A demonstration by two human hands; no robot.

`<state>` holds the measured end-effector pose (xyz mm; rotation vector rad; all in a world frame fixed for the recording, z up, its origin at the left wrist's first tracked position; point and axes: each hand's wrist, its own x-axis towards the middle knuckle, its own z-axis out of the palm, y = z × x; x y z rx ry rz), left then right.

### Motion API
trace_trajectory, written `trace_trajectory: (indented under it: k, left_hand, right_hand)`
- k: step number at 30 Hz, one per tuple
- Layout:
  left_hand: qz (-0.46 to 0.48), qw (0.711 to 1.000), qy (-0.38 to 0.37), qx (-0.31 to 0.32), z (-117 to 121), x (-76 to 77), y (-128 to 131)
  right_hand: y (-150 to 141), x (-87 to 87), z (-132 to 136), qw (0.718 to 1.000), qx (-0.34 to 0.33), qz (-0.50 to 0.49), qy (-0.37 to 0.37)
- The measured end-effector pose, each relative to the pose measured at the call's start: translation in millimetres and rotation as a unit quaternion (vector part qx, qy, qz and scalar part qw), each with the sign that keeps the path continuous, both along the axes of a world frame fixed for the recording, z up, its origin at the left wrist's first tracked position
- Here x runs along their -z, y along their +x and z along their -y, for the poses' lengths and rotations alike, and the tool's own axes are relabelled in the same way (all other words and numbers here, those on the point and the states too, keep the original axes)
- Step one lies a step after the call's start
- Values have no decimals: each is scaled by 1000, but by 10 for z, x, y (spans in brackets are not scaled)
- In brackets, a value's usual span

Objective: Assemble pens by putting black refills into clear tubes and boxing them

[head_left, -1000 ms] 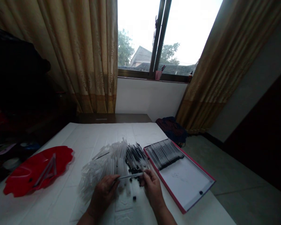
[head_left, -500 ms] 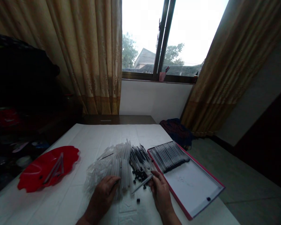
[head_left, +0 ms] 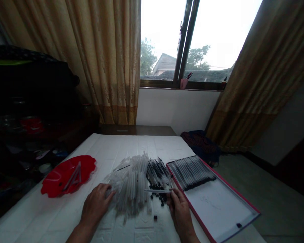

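Note:
My right hand (head_left: 177, 206) pinches a thin clear pen barrel (head_left: 155, 191), which lies level and points left above several small black caps (head_left: 162, 197). To the left, a heap of clear pen barrels (head_left: 134, 185) spreads across the table, partly on clear plastic wrapping (head_left: 111, 177). My left hand (head_left: 97, 201) is at the left edge of that heap, its thumb and forefinger apart. Behind the caps lies a bunch of black refills (head_left: 158, 170). A red-rimmed shallow box (head_left: 218, 209) beside my right hand holds a row of pens (head_left: 192, 172) with dark ends.
A red scalloped plate (head_left: 50, 179) with a few clear pieces sits on the left of the white table (head_left: 131, 141). One black cap (head_left: 155, 218) lies near the front, and another (head_left: 238, 225) is in the box. Dark cloth (head_left: 202, 145) lies beyond the table's right corner.
My left hand has moved left, from the front of the barrel heap to its left edge. The barrel in my right hand has turned from slanted to level. The view has shifted left.

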<state>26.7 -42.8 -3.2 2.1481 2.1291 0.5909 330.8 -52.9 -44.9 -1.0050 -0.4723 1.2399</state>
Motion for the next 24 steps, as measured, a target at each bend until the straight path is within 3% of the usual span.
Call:
trace_trajectory:
  k: [5, 9, 11, 16, 20, 24]
  left_hand:
    - [-40, 999, -12, -6, -23, -34, 6]
    - [-41, 998, 48, -10, -21, -12, -35]
    - [1, 996, 88, 17, -7, 21, 25]
    - [183, 957, 132, 182, 46, 76, 444]
    - [270, 941, 89, 184, 63, 47, 703]
    - [291, 936, 65, 189, 50, 36, 746]
  right_hand:
    - [30, 28, 6, 1000, -16, 20, 6]
    - [35, 10, 15, 1000, -27, 5, 2]
    - [31, -2, 20, 999, -30, 9, 3]
    - [13, -9, 24, 999, -37, 18, 18]
    - [-5, -4, 26, 997, -44, 38, 42]
    - [-15, 22, 21, 995, -57, 59, 60]
